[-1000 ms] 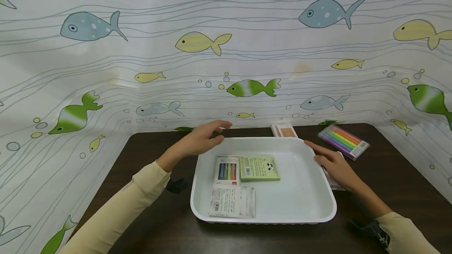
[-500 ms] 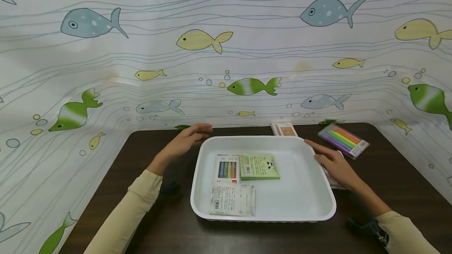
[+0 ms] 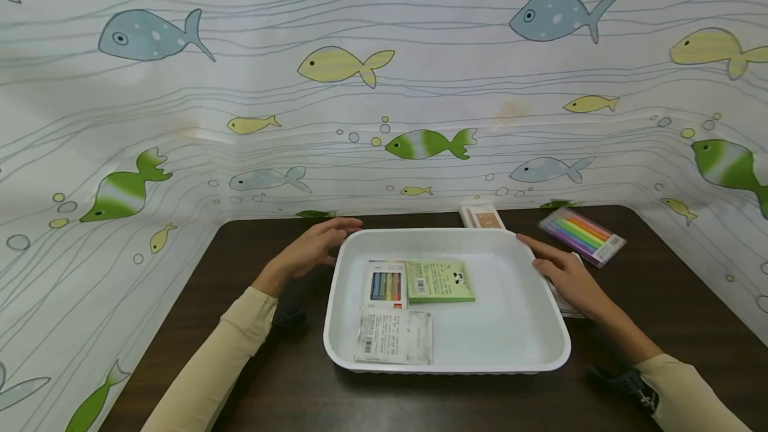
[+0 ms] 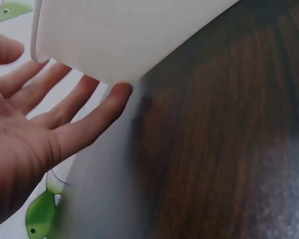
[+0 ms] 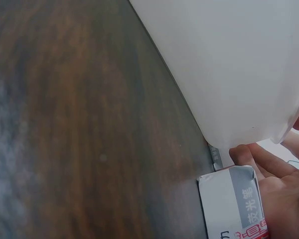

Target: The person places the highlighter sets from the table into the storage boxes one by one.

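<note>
A white plastic tray [image 3: 504, 329] stands on the dark table. In its left half lie a box of coloured sticks [image 3: 386, 285], a green pad with a panda print [image 3: 441, 281] and a worn white printed packet [image 3: 396, 337]. My left hand [image 3: 306, 249] is at the far left corner; in the left wrist view its extended fingers [image 4: 97, 117] touch the tray's outer wall. At the far right corner my right hand [image 3: 570, 279] lies along the rim, fingers stretched out. The right wrist view shows its fingertips by the wall's underside, partly hidden.
A clear pack of rainbow-coloured pens [image 3: 582, 237] lies at the back right. Behind the tray is a flat white box [image 3: 483, 217]. Another white box [image 5: 229, 199] sits beside the tray, below the right hand. A fish-patterned curtain [image 3: 360, 112] closes off the back.
My left hand has moved left and down from above the tray's far left part to its corner, its fingers now against the wall. The right hand and tray have hardly moved.
</note>
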A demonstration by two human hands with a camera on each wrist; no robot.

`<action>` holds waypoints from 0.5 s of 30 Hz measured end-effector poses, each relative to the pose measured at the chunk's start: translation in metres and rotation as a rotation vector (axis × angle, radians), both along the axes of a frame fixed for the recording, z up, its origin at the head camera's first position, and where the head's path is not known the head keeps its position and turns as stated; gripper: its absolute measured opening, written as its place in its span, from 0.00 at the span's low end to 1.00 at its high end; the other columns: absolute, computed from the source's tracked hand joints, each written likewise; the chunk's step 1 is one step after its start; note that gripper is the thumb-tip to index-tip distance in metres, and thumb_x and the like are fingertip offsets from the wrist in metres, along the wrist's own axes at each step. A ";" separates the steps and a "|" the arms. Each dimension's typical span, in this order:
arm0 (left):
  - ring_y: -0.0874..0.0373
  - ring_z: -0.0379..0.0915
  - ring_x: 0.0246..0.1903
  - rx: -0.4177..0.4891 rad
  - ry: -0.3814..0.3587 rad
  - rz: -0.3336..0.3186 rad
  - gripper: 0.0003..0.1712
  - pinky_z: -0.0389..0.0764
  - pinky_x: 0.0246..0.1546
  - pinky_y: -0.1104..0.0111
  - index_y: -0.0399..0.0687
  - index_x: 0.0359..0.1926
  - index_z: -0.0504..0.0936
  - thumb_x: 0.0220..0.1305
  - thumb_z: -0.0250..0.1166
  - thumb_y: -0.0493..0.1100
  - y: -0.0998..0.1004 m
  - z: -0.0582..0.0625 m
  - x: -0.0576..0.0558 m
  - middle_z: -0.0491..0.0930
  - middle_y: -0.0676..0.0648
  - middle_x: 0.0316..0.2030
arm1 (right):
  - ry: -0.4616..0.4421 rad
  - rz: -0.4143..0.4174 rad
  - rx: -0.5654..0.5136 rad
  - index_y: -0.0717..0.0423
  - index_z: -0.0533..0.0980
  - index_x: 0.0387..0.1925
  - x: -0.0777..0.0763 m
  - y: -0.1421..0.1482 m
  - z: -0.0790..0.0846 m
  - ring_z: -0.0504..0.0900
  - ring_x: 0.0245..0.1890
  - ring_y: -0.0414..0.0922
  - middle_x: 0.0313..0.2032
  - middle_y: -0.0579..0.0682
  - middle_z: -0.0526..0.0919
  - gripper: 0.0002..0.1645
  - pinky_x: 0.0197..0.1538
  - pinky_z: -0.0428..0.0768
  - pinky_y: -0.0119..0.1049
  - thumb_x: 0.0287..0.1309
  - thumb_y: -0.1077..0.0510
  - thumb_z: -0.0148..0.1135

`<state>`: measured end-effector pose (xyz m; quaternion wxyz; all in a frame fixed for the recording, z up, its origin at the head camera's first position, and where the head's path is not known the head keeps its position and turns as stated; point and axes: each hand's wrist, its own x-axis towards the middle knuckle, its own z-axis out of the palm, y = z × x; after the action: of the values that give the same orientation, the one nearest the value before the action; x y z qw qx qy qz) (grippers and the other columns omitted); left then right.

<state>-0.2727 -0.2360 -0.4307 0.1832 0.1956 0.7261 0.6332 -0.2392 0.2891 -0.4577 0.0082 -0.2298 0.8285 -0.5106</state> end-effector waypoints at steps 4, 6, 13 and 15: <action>0.39 0.72 0.60 0.011 0.003 -0.022 0.25 0.81 0.47 0.44 0.44 0.74 0.67 0.82 0.51 0.43 -0.001 -0.008 -0.002 0.67 0.39 0.68 | 0.007 -0.005 0.006 0.49 0.64 0.77 0.000 0.001 -0.001 0.82 0.53 0.38 0.70 0.61 0.68 0.28 0.43 0.85 0.40 0.80 0.56 0.46; 0.39 0.73 0.59 0.025 -0.004 -0.027 0.26 0.81 0.47 0.44 0.45 0.74 0.68 0.81 0.53 0.43 -0.003 -0.012 -0.003 0.68 0.39 0.68 | 0.007 -0.005 0.001 0.49 0.64 0.77 0.000 0.001 -0.001 0.82 0.53 0.38 0.70 0.61 0.68 0.28 0.43 0.85 0.40 0.80 0.57 0.46; 0.39 0.72 0.61 0.082 -0.008 -0.024 0.28 0.80 0.50 0.43 0.47 0.75 0.68 0.80 0.55 0.47 -0.007 -0.026 -0.005 0.68 0.40 0.69 | 0.000 0.002 -0.017 0.49 0.64 0.77 -0.001 0.002 -0.002 0.82 0.54 0.38 0.71 0.61 0.67 0.28 0.43 0.86 0.41 0.80 0.57 0.47; 0.40 0.71 0.62 0.088 0.000 -0.025 0.28 0.79 0.51 0.43 0.47 0.76 0.67 0.80 0.54 0.48 -0.008 -0.030 -0.004 0.67 0.40 0.70 | -0.005 0.005 -0.019 0.49 0.64 0.77 -0.001 0.001 -0.002 0.82 0.54 0.39 0.71 0.61 0.67 0.28 0.43 0.86 0.41 0.80 0.57 0.47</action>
<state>-0.2769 -0.2445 -0.4603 0.1822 0.2124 0.6951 0.6622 -0.2403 0.2905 -0.4594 0.0094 -0.2307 0.8229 -0.5192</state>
